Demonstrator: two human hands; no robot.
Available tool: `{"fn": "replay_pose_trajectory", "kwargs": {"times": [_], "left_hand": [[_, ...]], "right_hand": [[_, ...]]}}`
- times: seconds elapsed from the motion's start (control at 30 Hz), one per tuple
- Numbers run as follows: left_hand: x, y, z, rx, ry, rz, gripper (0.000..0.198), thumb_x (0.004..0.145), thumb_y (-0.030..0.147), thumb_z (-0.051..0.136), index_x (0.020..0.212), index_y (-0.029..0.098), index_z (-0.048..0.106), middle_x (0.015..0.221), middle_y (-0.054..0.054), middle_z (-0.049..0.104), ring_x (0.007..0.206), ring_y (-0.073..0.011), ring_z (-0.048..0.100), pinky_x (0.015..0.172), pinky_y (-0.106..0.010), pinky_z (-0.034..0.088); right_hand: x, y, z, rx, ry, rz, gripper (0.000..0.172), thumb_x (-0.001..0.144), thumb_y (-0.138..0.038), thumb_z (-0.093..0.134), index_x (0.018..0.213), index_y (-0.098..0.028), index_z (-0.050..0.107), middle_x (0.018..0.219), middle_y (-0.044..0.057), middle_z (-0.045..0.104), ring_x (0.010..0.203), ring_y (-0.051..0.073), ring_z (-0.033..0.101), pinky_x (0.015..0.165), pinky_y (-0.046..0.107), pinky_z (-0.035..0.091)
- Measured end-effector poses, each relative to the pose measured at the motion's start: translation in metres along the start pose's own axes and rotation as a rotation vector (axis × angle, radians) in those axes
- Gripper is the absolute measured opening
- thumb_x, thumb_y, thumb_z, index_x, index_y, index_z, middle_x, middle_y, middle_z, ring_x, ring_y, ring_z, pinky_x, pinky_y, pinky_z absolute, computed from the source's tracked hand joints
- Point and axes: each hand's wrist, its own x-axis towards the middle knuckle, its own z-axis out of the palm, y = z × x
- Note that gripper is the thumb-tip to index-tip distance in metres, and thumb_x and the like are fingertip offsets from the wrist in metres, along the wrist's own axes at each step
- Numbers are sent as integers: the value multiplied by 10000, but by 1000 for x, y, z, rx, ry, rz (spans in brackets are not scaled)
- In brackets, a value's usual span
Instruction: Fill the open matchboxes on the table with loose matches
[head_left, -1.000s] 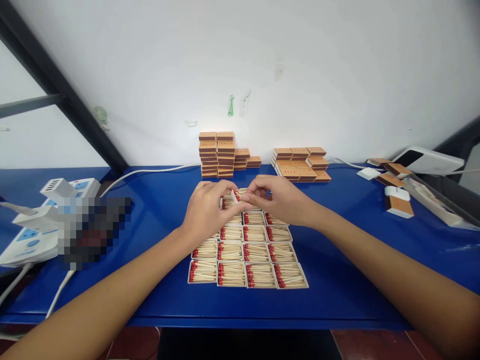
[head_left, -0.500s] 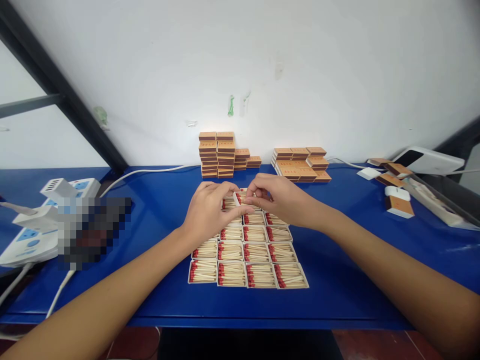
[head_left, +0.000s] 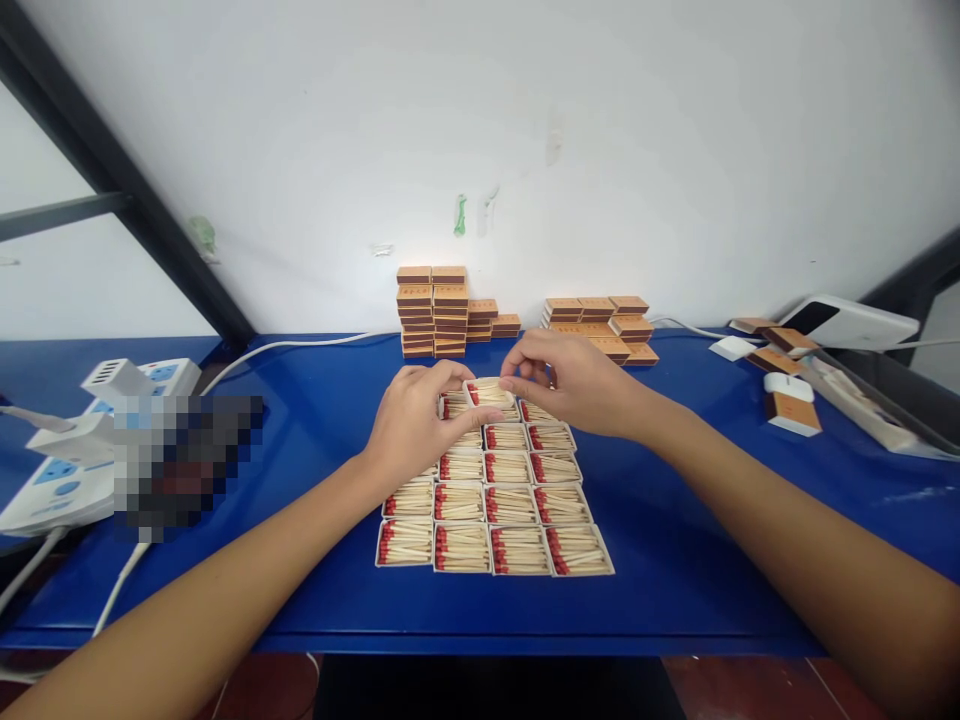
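Matchbox tray (head_left: 470, 394) is looking light, crushable, best held by its edges; left hand (head_left: 411, 420) is grasping from eight o'clock; at two o'clock, right hand (head_left: 576, 385)'s grip is unclear.

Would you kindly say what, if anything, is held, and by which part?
The left hand holds a filled matchbox tray by its left end and near edge; whether the right hand holds it cannot be told.
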Motion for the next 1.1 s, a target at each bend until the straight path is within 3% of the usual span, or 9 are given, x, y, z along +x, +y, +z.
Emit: {"fn": "replay_pose_trajectory", "kwargs": {"times": [0.3,0.47,0.53,0.73,0.97,1.1], "left_hand": [[-1,2,0,13,-9,44,388,886,563,786,1080,251,662,1058,-12,798,968,-243,728,917,-422,531],[1,1,-1,34,19,-8,423,856,600,802,1052,251,664,999,-5,799,958,-252,739,917,-422,528],[1,-1,-2,51,30,-38,419,858,589,806,1060,252,660,987,-6,799,949,-256,741,905,-421,532],[1,-3,-1,67,12,-38,401,871,563,804,1071,248,657,982,-12,793,934,-254,740,892,-422,543],[1,-2,-1,55,0,-25,403,879,599,779,1048,253,658,977,-17,787,943,-254,742,889,-432,541],[1,-2,-1,52,2,-12,398,886,598,773,1042,252,654,965,-15,786,931,-249,743,878,-424,538]], "right_hand": [[0,-9,6,4,-60,28,196,1017,-353,566,912,-205,640,929,60,636,770,177,575,707,329,433],[2,5,-10,-73,151,42,181,989,-371,607,915,-215,664,856,50,664,745,186,567,693,336,419],[2,18,-21,-155,166,109,186,972,-365,612,895,-210,683,815,49,673,725,187,573,681,339,413],[-3,54,-41,-265,-328,329,166,853,-359,715,905,-204,742,803,55,735,667,187,629,607,328,405],[-10,64,-41,-253,-403,320,301,798,-443,761,995,-215,758,917,70,752,715,203,650,612,337,446],[-9,69,-34,-244,-447,373,226,852,-413,715,942,-208,748,908,66,748,730,202,655,618,336,452]]}}
